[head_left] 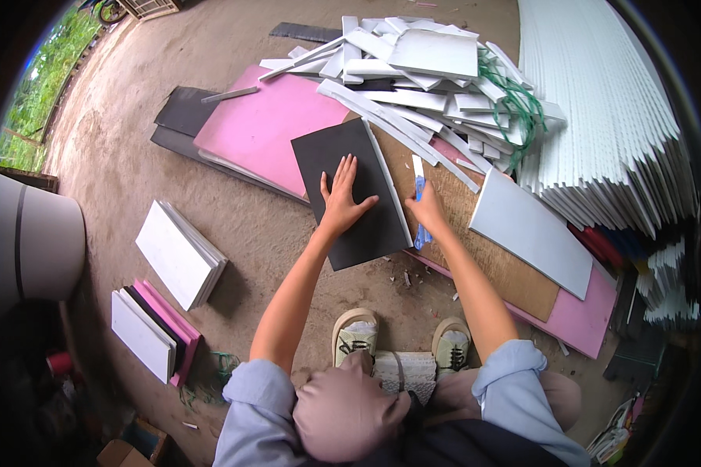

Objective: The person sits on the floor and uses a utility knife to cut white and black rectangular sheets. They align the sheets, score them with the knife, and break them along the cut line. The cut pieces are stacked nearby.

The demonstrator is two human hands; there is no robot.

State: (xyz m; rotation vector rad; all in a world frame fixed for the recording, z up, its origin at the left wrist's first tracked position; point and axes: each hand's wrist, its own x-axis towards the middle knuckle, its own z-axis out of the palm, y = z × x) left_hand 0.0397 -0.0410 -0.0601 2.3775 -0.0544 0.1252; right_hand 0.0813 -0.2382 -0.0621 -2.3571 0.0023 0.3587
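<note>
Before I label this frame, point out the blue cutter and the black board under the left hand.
Blue cutter [422,237]: head view, handle's lower end.
Black board [371,227]: head view, bare upper face.

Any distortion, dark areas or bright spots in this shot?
Head view: black fisheye rim, curved around the picture; head view: daylight brightens the grass at upper left, while the cardboard box at lower left sits dim; head view: the black panel looks fairly sharp.
</note>
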